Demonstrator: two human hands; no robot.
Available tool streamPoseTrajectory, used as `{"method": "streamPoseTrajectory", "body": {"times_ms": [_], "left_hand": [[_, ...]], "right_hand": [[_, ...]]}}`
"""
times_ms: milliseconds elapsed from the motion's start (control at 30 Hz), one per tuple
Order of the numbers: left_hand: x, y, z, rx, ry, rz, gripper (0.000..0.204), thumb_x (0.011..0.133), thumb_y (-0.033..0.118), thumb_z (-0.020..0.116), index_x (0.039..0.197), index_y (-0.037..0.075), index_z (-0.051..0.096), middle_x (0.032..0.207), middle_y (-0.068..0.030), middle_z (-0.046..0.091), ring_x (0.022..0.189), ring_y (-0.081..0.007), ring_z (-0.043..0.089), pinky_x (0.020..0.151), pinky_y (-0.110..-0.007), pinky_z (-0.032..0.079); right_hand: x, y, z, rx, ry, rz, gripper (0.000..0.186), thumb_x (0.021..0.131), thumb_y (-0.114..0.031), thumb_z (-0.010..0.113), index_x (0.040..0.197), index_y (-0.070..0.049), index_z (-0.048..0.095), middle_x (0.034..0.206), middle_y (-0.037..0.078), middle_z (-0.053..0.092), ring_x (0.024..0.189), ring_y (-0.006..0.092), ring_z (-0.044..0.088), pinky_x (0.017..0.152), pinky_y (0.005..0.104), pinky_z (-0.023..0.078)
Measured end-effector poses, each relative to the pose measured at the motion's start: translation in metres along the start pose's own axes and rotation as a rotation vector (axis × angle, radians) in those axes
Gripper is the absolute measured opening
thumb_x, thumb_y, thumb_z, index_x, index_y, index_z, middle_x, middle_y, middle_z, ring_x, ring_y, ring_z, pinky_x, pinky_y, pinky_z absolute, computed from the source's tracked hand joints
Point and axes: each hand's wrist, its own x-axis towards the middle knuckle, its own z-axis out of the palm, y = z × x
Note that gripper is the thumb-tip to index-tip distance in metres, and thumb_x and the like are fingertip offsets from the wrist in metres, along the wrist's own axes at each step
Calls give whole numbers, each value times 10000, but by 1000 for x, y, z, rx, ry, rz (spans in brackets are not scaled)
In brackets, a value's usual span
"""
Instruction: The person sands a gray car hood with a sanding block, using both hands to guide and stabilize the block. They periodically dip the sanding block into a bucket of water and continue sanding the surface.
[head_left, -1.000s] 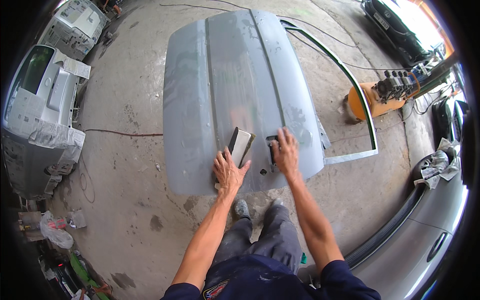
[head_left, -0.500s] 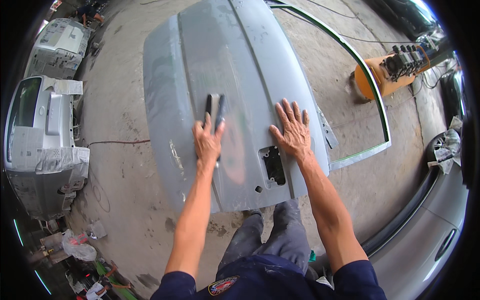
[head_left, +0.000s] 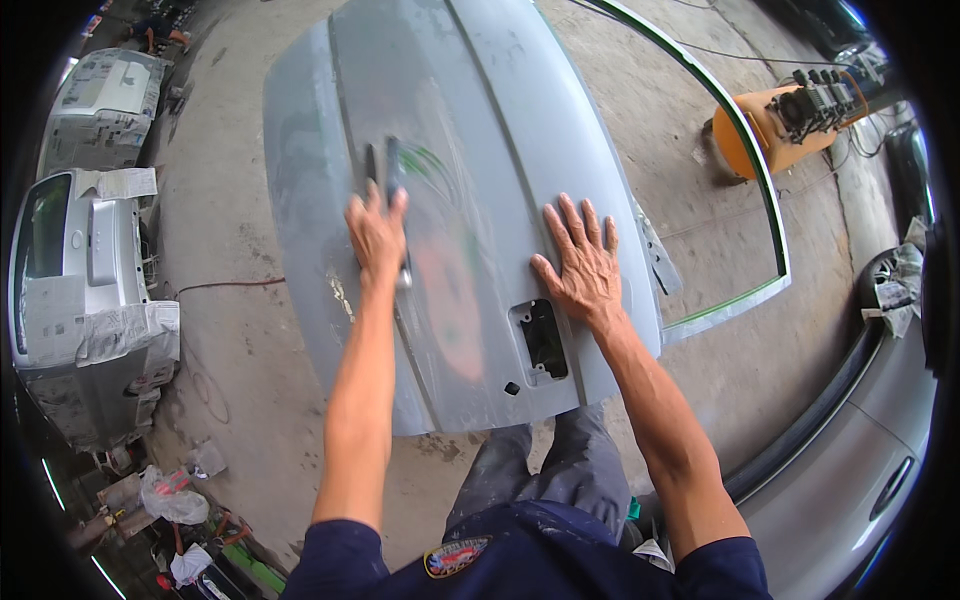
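Note:
A grey car door [head_left: 480,200] lies flat before me, dull and dusty, with a pinkish patch [head_left: 447,310] and green streaks [head_left: 425,162] near its middle. On the left part of the panel, my left hand [head_left: 377,238] grips a long, narrow sanding block [head_left: 393,165], slightly blurred, pressed against the surface. The block's far end shows beyond the fingers, and its near end by the wrist. My right hand [head_left: 582,265] rests flat on the panel with fingers spread, just above the handle opening [head_left: 540,340].
The door's window frame [head_left: 745,135] extends right. Beyond it stands an orange air compressor [head_left: 775,130]. Paper-masked silver car panels [head_left: 100,245] line the left side. A silver car [head_left: 850,460] is at the lower right. A hose [head_left: 230,284] crosses the concrete floor [head_left: 215,200].
My left hand has slid the sanding block forward and left along the panel, and green streaks now show on the surface. My right hand stays flat on the door.

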Motion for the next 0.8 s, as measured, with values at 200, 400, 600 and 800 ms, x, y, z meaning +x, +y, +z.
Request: {"method": "streamPoseTrajectory", "body": {"times_ms": [200, 400, 600, 800], "left_hand": [[-105, 45, -21, -89, -224, 155, 763, 1072, 563, 663, 1525, -50, 627, 1087, -253, 593, 1053, -433, 605, 941, -548, 562], [-14, 17, -3, -13, -191, 84, 783, 1046, 561, 690, 1483, -88, 656, 1027, -245, 573, 1000, -405, 583, 946, -534, 518], [-59, 16, -7, -75, -138, 32, 804, 1040, 554, 706, 1500, -102, 632, 1060, -260, 588, 1045, -419, 598, 1003, -528, 518], [-85, 17, -36, 19, -116, 209, 833, 1006, 605, 724, 1492, -68, 660, 1064, -252, 605, 1037, -422, 612, 974, -543, 535]], "right_hand": [[0, -1, 2, 6, 30, -11, 815, 1055, -610, 563, 1758, -272, 331, 1845, 15, 249, 1710, 311, 174, 1397, 597, 58], [0, 1, 4, 11, 35, -5, 786, 1066, -600, 552, 1749, -263, 359, 1837, 22, 274, 1703, 319, 196, 1395, 597, 58], [-1, 0, 3, 8, 46, -20, 779, 1064, -596, 554, 1741, -253, 379, 1836, 20, 277, 1700, 323, 200, 1392, 602, 66], [0, -1, 2, 10, 14, 2, 787, 1058, -589, 563, 1743, -253, 372, 1840, 13, 261, 1705, 322, 181, 1391, 607, 71]]}}
